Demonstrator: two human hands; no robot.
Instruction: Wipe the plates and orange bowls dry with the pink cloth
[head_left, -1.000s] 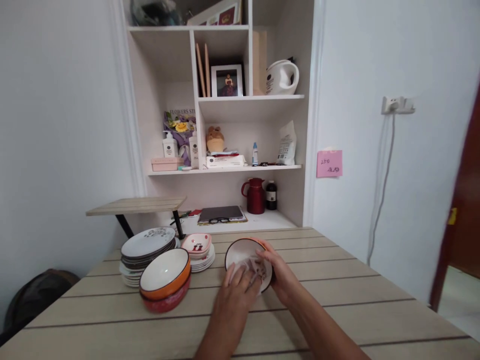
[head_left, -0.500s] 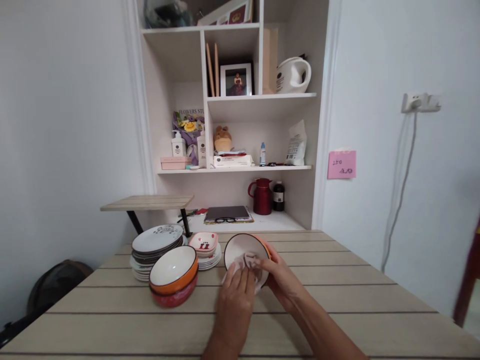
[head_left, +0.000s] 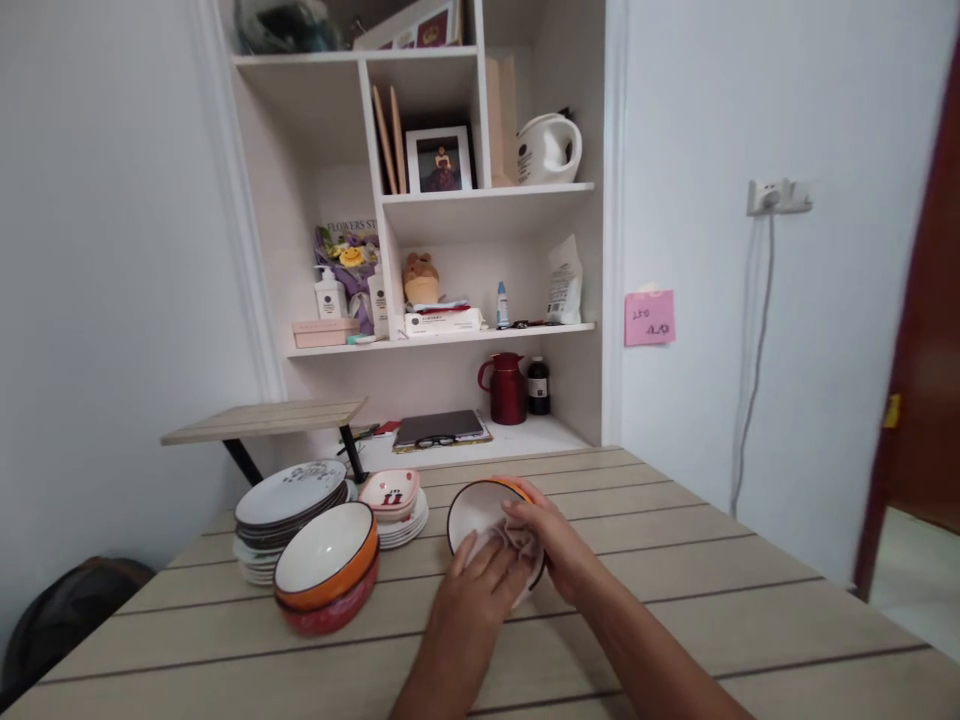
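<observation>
A bowl (head_left: 474, 513) with a white inside, dark rim and orange outside is tilted toward me over the table. My right hand (head_left: 556, 545) grips its right side, thumb over the rim and fingers behind. Inside the bowl, my left hand (head_left: 480, 590) presses a pale, crumpled cloth (head_left: 519, 538) against the wall; its fingers partly cover the cloth. Left of my hands, an orange bowl (head_left: 328, 545) sits in a red bowl (head_left: 330, 612).
Behind the stacked bowls stand a pile of plates (head_left: 289, 495) and small square dishes (head_left: 390, 490) on saucers (head_left: 405, 527). A small raised stand (head_left: 262, 420) is at the table's back left. The shelf behind holds a red jug (head_left: 508, 390) and a laptop (head_left: 439, 428).
My view has turned to the right, so the surroundings sit further left. My left hand and the cloth have shifted within the bowl, which my right hand still holds.
</observation>
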